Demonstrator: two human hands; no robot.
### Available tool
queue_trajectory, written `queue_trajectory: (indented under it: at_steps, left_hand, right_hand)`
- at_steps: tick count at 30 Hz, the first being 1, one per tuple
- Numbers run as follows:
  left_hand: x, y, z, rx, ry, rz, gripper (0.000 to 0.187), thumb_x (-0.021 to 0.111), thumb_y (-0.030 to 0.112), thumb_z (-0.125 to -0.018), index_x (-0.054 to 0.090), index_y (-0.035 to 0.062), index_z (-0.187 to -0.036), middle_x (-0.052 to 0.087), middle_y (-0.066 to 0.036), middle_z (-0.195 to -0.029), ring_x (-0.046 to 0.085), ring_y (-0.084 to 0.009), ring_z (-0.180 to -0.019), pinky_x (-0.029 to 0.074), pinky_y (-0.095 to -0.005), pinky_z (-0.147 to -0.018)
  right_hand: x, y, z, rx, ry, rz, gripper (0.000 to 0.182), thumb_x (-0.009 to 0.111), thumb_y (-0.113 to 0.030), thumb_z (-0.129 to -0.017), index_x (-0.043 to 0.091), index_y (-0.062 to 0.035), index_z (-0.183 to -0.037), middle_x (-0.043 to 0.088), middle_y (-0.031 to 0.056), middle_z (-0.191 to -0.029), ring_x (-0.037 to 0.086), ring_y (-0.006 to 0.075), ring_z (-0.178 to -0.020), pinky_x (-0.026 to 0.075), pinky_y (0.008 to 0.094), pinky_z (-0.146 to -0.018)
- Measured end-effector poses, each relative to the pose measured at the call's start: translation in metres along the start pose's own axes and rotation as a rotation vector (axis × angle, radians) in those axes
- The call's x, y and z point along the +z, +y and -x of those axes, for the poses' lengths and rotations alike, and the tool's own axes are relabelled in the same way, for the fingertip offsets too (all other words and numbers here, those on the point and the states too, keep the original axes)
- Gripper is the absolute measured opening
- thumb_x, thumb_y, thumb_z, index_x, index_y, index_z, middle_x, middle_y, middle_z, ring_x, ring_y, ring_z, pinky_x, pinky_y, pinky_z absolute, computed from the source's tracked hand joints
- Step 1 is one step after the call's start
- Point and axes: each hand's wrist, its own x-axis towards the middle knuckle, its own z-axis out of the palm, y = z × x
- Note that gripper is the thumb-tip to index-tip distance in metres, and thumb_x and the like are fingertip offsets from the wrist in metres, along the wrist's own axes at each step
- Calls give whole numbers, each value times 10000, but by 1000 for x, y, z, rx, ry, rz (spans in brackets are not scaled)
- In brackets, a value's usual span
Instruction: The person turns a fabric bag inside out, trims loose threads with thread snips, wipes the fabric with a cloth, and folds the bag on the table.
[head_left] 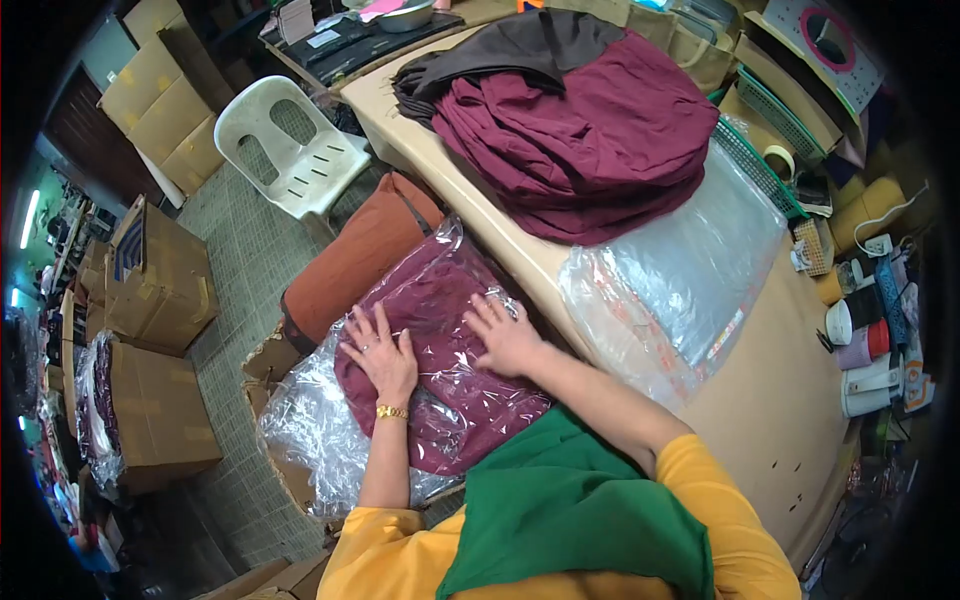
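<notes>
Maroon fabric in a clear plastic bag (440, 350) lies on top of an open cardboard box beside the table. My left hand (385, 360) rests flat on the bag's left part, fingers spread, with a ring and a gold bracelet. On its upper right part lies my right hand (503, 337), palm down and fingers apart. Crumpled clear plastic (310, 430) spreads below and left of the bag. An orange-brown fabric roll (360, 260) sits just behind it. Up on the table is a large heap of maroon fabric (590, 140) with dark cloth over its top.
Flat clear plastic bags (690, 270) lie on the brown table (770, 430). A white plastic chair (290, 150) stands beyond the roll. Cardboard boxes (160, 400) are on the floor at left. Green baskets (765, 150), cups and tape line the table's right edge.
</notes>
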Motion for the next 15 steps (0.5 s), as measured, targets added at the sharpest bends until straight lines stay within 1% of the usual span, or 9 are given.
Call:
queue_trajectory:
  at_steps: [2, 3, 4, 5, 6, 7, 10, 13, 15]
  left_hand:
    - [35, -33, 14, -19, -23, 24, 705, 508, 385, -982, 235, 117, -1574, 94, -233, -1635, 81, -468, -1491, 36, -628, -1179]
    - [33, -32, 16, -60, -11, 57, 702, 497, 390, -987, 235, 102, -1572, 87, -234, -1636, 71, -466, -1493, 32, -622, -1181]
    - [27, -25, 10, -99, -3, 94, 700, 486, 394, -993, 234, 87, -1570, 79, -236, -1636, 61, -464, -1495, 29, -616, -1183]
    - [14, -9, 2, -96, 32, 119, 692, 477, 388, -998, 239, 68, -1564, 71, -230, -1640, 44, -458, -1501, 23, -619, -1182]
    - [1, 8, -5, -79, 27, 132, 692, 477, 388, -998, 239, 68, -1564, 71, -230, -1640, 44, -458, -1501, 23, -619, -1182]
    - [-11, 28, -19, -5, 110, 240, 688, 488, 372, -994, 245, 69, -1562, 71, -229, -1640, 38, -456, -1502, 24, -618, -1182]
    - [-54, 104, -61, 266, 296, 491, 710, 573, 300, -953, 275, 52, -1547, 98, -229, -1637, 41, -448, -1507, 28, -604, -1185]
    - [-94, 191, -103, 643, 359, 607, 855, 705, 384, -859, 304, 46, -1534, 176, -230, -1621, 89, -442, -1505, 39, -607, -1185]
    - [-115, 248, -123, 752, 344, 557, 894, 753, 403, -808, 335, 65, -1522, 228, -187, -1613, 139, -409, -1503, 44, -621, -1178]
  right_hand:
    - [32, 45, -16, 20, -93, -119, 908, 732, -421, -835, 264, -119, -1551, 134, 217, -1629, 211, 383, -1484, 284, 560, -1159]
    - [12, 30, -7, 53, -142, 42, 866, 726, -420, -837, 317, -91, -1525, 185, 234, -1608, 229, 401, -1472, 325, 488, -1155]
    - [-19, 10, 3, 88, -240, -30, 778, 733, -399, -834, 418, -66, -1463, 298, 261, -1550, 298, 413, -1435, 361, 441, -1137]
    - [-23, 4, 16, -17, -196, -200, 658, 728, -382, -843, 521, -51, -1372, 422, 259, -1467, 408, 402, -1368, 389, 438, -1113]
    - [-23, 2, 34, -236, -51, -361, 548, 702, -341, -859, 575, -33, -1294, 493, 230, -1401, 474, 388, -1304, 426, 482, -1069]
    - [-40, -8, 63, -328, 125, -434, 484, 700, -308, -880, 590, -52, -1275, 503, 227, -1401, 517, 371, -1274, 427, 447, -1073]
    - [-103, -4, 131, -378, 493, -369, 395, 765, -143, -782, 643, -41, -1144, 567, 221, -1308, 542, 368, -1242, 430, 459, -1061]
    - [-100, 82, 196, -57, 838, -110, 344, 686, -53, -771, 654, -41, -1113, 604, 233, -1221, 577, 410, -1162, 453, 500, -1021]
    - [-101, 143, 250, 404, 951, -24, 329, 641, -42, -808, 618, 2, -1134, 528, 276, -1324, 519, 442, -1230, 420, 497, -1057]
